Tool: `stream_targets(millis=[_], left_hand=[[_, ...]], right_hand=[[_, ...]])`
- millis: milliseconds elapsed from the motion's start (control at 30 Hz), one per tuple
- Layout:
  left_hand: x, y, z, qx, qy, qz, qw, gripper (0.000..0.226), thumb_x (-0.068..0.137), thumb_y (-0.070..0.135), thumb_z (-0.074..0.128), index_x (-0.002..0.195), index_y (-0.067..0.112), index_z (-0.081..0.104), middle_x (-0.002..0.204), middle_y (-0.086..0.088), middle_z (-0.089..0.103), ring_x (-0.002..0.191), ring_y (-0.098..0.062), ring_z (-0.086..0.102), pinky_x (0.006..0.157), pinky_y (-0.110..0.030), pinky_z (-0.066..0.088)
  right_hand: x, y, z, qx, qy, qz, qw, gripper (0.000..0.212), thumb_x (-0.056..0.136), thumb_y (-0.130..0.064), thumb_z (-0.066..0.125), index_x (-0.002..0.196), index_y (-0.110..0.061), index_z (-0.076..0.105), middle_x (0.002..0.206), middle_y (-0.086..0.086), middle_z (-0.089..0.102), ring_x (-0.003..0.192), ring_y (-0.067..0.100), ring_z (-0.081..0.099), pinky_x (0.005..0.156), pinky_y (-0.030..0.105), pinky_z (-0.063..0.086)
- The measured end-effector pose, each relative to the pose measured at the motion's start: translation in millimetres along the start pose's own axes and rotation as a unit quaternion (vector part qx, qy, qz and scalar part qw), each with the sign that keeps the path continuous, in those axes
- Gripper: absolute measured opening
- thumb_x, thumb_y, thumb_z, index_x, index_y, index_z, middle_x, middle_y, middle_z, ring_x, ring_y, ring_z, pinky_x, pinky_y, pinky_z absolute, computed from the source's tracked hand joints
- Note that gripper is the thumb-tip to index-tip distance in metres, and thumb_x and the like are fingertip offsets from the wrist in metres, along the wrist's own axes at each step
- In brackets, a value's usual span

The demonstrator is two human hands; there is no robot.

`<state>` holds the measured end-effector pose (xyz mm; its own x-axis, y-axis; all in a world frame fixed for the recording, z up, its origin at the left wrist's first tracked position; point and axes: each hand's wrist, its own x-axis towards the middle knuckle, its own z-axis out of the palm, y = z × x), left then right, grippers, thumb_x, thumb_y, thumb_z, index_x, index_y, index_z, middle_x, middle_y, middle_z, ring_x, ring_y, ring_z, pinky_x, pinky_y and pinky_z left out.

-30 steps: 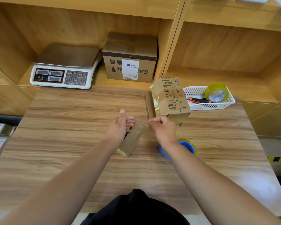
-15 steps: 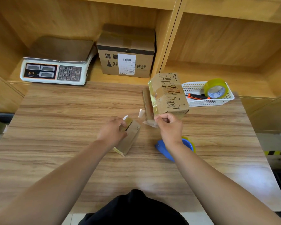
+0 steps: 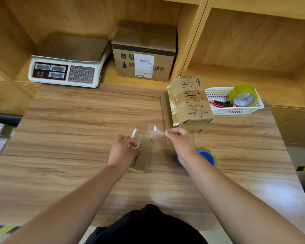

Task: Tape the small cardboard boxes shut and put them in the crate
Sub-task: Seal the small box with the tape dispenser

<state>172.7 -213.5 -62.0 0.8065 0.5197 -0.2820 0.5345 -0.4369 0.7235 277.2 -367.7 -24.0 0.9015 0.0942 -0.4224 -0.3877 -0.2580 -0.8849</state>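
Printed box [image 3: 188, 103] behind right hand [image 3: 180, 140] (wrist half-hides dispenser [image 3: 208, 156]).

Only one camera is here. It sits on my head and looks forward and down at the table [image 3: 77, 138]. It is close: my left hand [image 3: 123, 152] and right hand [image 3: 181, 141] show over the middle of the table, and my arms [image 3: 236, 199] come in from the near edge. Past the table's far edge it sees into the shelves [image 3: 253, 50]. The view is wide.

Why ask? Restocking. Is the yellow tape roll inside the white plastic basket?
Yes, the yellow tape roll sits in the white plastic basket.
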Motion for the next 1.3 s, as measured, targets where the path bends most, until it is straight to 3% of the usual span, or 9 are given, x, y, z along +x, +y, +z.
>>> stream_targets(millis=[133, 267, 667, 833, 1000, 1200, 1300], left_hand=[[-8.6, -10.2, 3.3, -0.003, 0.023, 0.034, 0.999, 0.016, 0.081, 0.023, 0.074, 0.089, 0.023, 0.061, 0.098, 0.012, 0.041, 0.102, -0.009, 0.040, 0.084, -0.018, 0.029], [-9.3, -17.1, 6.5, 0.032, 0.039, 0.069, 0.996, 0.019, 0.083, 0.025, 0.072, 0.098, 0.018, 0.064, 0.108, 0.007, 0.044, 0.107, -0.012, 0.040, 0.083, -0.021, 0.033], [-8.0, -20.6, 10.0, 0.035, 0.060, 0.071, 0.995, 0.020, 0.082, 0.029, 0.072, 0.098, 0.018, 0.064, 0.108, 0.010, 0.043, 0.105, -0.006, 0.036, 0.077, -0.022, 0.034], [-8.7, -19.7, 9.9, 0.039, 0.060, 0.075, 0.995, 0.020, 0.083, 0.029, 0.071, 0.098, 0.019, 0.064, 0.108, 0.011, 0.042, 0.107, -0.007, 0.037, 0.079, -0.022, 0.034], [-6.7, -21.7, 10.8, 0.072, 0.080, 0.103, 0.989, 0.022, 0.080, 0.027, 0.074, 0.096, 0.015, 0.066, 0.117, 0.003, 0.047, 0.110, -0.013, 0.034, 0.088, -0.020, 0.029], [-4.3, -23.8, 11.1, 0.099, 0.083, 0.133, 0.983, 0.021, 0.077, 0.024, 0.076, 0.092, 0.012, 0.067, 0.123, -0.005, 0.054, 0.112, -0.025, 0.040, 0.096, -0.037, 0.038], [-3.2, -24.5, 11.7, 0.099, 0.083, 0.132, 0.983, 0.021, 0.077, 0.024, 0.076, 0.092, 0.013, 0.067, 0.124, -0.004, 0.054, 0.113, -0.023, 0.039, 0.097, -0.034, 0.036]], right_hand=[[0.3, 3.4, 11.1, -0.005, -0.030, 0.059, 0.998, 0.009, 0.081, -0.009, 0.072, 0.085, -0.002, 0.068, 0.063, -0.003, 0.059, 0.059, 0.005, 0.051, 0.061, 0.011, 0.042], [1.2, 5.3, 18.5, -0.001, -0.045, 0.075, 0.996, 0.008, 0.081, -0.008, 0.072, 0.078, -0.006, 0.065, 0.060, -0.003, 0.057, 0.054, 0.006, 0.048, 0.048, 0.004, 0.040], [5.4, 8.8, 21.0, -0.029, -0.060, 0.077, 0.995, 0.009, 0.081, -0.004, 0.072, 0.076, -0.006, 0.065, 0.062, -0.002, 0.059, 0.051, 0.002, 0.049, 0.049, 0.004, 0.040], [7.7, 11.7, 17.5, -0.023, -0.058, 0.105, 0.993, 0.012, 0.082, -0.006, 0.072, 0.074, -0.010, 0.063, 0.064, -0.001, 0.061, 0.047, 0.007, 0.049, 0.044, 0.013, 0.040], [9.0, 14.3, 19.2, 0.000, -0.061, 0.125, 0.990, 0.014, 0.082, -0.004, 0.072, 0.073, -0.009, 0.061, 0.062, 0.000, 0.061, 0.049, 0.012, 0.051, 0.051, 0.022, 0.050], [12.9, 19.5, 17.7, 0.023, -0.051, 0.133, 0.990, 0.015, 0.081, -0.001, 0.072, 0.074, -0.006, 0.061, 0.070, 0.004, 0.060, 0.058, 0.010, 0.053, 0.063, 0.031, 0.059], [13.5, 21.6, 16.6, 0.027, -0.050, 0.137, 0.989, 0.014, 0.081, -0.001, 0.072, 0.075, -0.006, 0.061, 0.073, 0.006, 0.060, 0.060, 0.011, 0.053, 0.063, 0.032, 0.060]])
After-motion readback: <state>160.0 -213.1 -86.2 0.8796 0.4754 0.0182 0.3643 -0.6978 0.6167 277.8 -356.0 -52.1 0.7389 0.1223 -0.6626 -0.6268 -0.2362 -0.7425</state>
